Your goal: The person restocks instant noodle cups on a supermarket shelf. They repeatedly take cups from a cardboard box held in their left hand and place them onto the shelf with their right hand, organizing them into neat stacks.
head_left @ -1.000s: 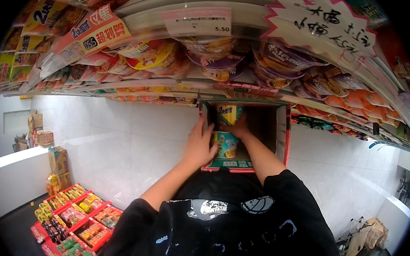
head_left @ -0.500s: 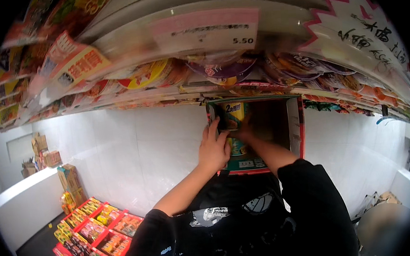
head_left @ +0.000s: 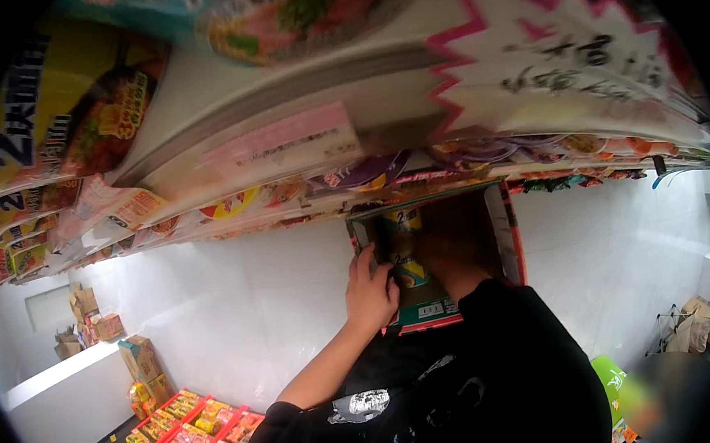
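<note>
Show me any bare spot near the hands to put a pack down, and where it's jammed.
Free: the white floor left of the left hand, and inside the open carton, right of its packs. Crowded: the shelves overhead, and the red trays lower left.

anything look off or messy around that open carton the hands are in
Nothing looks spilled or damaged. The open brown cardboard carton holds yellow-and-green snack packs; the left hand grips its near edge, and the right hand reaches inside. The red trays of packets on the floor look orderly.
</note>
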The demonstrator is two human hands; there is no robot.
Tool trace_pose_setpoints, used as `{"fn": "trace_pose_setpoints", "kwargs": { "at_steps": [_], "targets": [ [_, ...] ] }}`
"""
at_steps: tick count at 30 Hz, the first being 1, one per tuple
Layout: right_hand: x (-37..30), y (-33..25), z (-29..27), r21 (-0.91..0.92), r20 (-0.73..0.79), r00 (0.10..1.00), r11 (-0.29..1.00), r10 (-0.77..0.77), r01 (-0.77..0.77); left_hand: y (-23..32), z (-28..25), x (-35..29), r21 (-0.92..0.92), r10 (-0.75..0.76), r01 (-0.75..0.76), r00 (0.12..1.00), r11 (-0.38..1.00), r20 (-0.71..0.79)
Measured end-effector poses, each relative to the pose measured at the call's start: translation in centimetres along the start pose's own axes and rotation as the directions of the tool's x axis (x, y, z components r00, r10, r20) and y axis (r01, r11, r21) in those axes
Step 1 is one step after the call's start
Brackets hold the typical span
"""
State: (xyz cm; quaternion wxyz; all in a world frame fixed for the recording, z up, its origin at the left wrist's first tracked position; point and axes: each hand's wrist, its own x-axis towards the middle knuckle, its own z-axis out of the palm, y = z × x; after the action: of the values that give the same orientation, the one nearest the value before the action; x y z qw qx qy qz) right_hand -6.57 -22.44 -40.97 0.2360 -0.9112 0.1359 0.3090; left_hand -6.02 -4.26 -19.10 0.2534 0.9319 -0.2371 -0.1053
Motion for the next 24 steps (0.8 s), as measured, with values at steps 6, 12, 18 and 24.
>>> {"fn": "trace_pose_setpoints", "kwargs": {
  "at_steps": [6,12,18,24],
  "targets": [
    [0.8,-2.2,-4.6,0.052,0.259,0.966,0.998,0.013,-0.027,0.3,0.0,0.1,-0.002,-0.020,0.020,1.000,1.000,-0.012],
    [-6.6,-2.7,-13.0,0.313,0.025,0.954,0.909,-0.299,0.276,0.4,0.0,-0.6,0.041,0.006,-0.003,0.998,0.999,-0.062],
    [-19.7,2.5,-19.8,-0.079,-0.390,0.814,0.897,-0.430,0.435,-0.9,1.3,-1.1,0.082,0.039,-0.027,0.989,0.996,-0.141],
    [-23.4,6.5,-17.2,-0.401,-0.196,0.803,0.794,-0.562,0.457,0.7,-1.7,1.3,0.071,0.156,-0.139,0.865,0.988,-0.477]
  ]
}}
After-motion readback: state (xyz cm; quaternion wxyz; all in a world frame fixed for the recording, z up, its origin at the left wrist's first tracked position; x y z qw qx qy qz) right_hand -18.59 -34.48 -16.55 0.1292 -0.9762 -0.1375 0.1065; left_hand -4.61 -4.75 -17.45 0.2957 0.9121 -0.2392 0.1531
